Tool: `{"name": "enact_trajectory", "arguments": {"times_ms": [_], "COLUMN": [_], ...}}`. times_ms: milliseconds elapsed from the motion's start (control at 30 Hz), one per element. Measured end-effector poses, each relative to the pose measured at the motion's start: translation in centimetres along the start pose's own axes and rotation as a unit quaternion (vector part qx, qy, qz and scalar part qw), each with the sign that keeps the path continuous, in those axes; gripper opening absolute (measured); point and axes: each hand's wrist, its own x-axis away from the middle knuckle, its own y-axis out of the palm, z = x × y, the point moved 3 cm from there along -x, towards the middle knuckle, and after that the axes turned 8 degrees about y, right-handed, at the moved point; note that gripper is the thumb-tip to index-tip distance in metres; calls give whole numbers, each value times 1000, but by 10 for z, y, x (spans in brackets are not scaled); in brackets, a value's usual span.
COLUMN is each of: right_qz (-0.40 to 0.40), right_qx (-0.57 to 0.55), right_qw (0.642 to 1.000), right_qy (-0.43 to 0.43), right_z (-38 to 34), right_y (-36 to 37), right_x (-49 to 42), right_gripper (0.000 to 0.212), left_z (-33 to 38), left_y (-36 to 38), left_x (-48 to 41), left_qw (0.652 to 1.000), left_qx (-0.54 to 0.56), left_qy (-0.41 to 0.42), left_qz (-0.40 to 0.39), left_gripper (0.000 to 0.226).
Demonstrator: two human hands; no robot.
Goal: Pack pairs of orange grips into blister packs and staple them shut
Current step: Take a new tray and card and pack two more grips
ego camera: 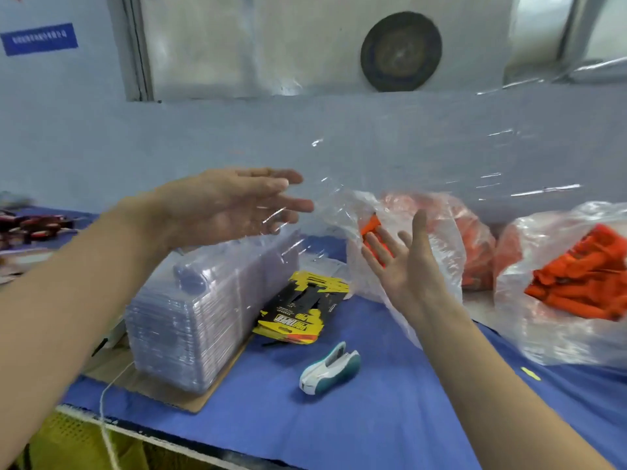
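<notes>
Two raised: left hand (230,205) | right hand (403,262) | stapler (330,368) (on table (390,432))

Lighting bright, even, cool; shadows soft. Glare streaks on clear film (390,157). Left hand (237,205) motion-blurred. Wide-angle bending at edges.

Looked forward and down from head height (wide-angle lens), close over the blue counter (373,418). Faced the pale wall (169,140) and window (271,45) right behind it. Caught the left hand (230,205) and right hand (403,262) near, mid-frame.
</notes>
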Motion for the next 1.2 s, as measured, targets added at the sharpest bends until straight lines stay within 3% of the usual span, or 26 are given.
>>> {"name": "enact_trajectory", "arguments": {"times_ms": [133,267,333,433,567,633,733,867,1033,1200], "right_qz": [-34,52,108,194,290,333,368,382,371,367], "right_qx": [-59,12,16,-12,-36,-29,-33,-32,-1,-10], "right_qw": [995,994,989,974,948,935,924,921,929,929], "right_qy": [-76,-94,-104,-116,-124,-118,-101,-71,5,55], "right_z": [-29,-38,-40,-42,-40,-36,-26,-20,-18,-18], "right_y": [-47,-103,-129,-169,-210,-225,-242,-261,-271,-275], "right_x": [39,72,88,110,135,144,156,166,168,179], "right_gripper": [35,20,9,11,13,10,7,11,8,19], "left_z": [-52,-98,-119,-149,-194,-216,-246,-281,-313,-316], "left_y": [33,71,86,97,116,138,167,175,164,158], "left_x": [-18,-40,-50,-59,-53,-49,-47,-50,-56,-63], "left_qw": [984,974,966,953,949,957,963,950,956,958], "left_qx": [133,131,167,250,278,239,148,115,10,-62], "left_qy": [-77,-132,-157,-153,-149,-152,-148,-158,-167,-182], "left_qz": [-87,-131,-121,-76,1,63,172,244,241,213], "left_gripper": [35,40,34,49,58,54,28,10,20,20]}}
